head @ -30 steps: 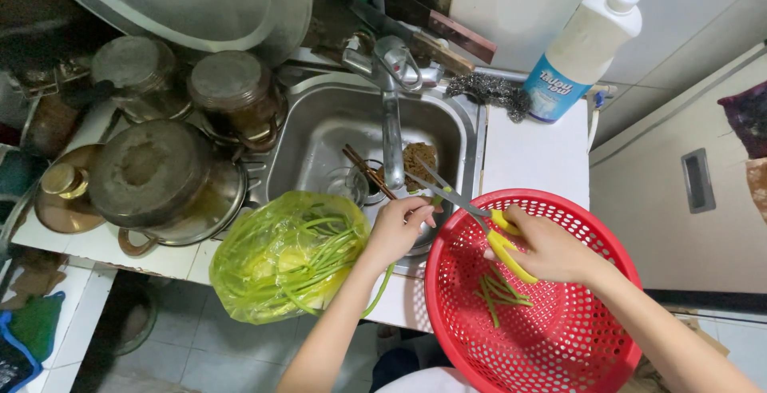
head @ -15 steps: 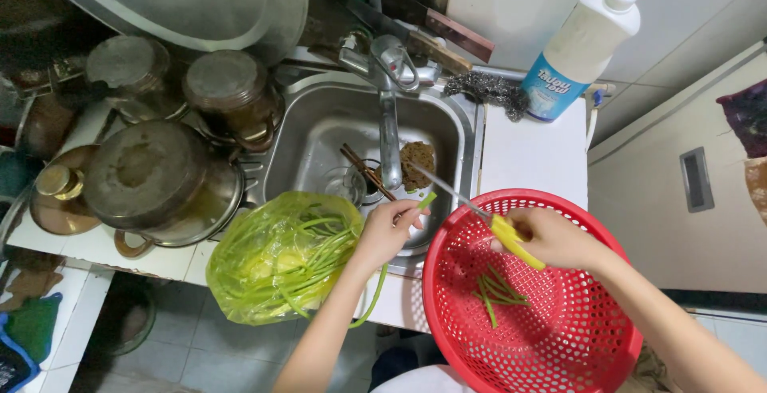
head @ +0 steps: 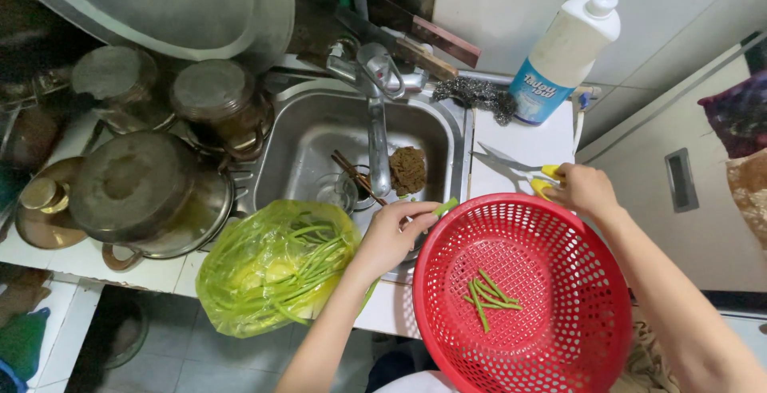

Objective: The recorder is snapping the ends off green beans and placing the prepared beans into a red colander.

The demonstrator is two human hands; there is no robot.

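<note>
I see the left hand point(head: 389, 237) pinching a short green bean piece point(head: 446, 206) beside the round red plastic colander point(head: 591, 281), while the right hand point(head: 586, 189) grips yellow-handled scissors point(head: 519, 168) on the white counter point(head: 519, 141), behind it.

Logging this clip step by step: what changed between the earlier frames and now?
The right hand moved the yellow-handled scissors off the red basket onto the white counter, blades now shut. The left hand shifted slightly right, holding a short green bean piece. The bag of beans, cut pieces and sink stayed put.

Both forearms bare — no sleeves, rings.
</note>
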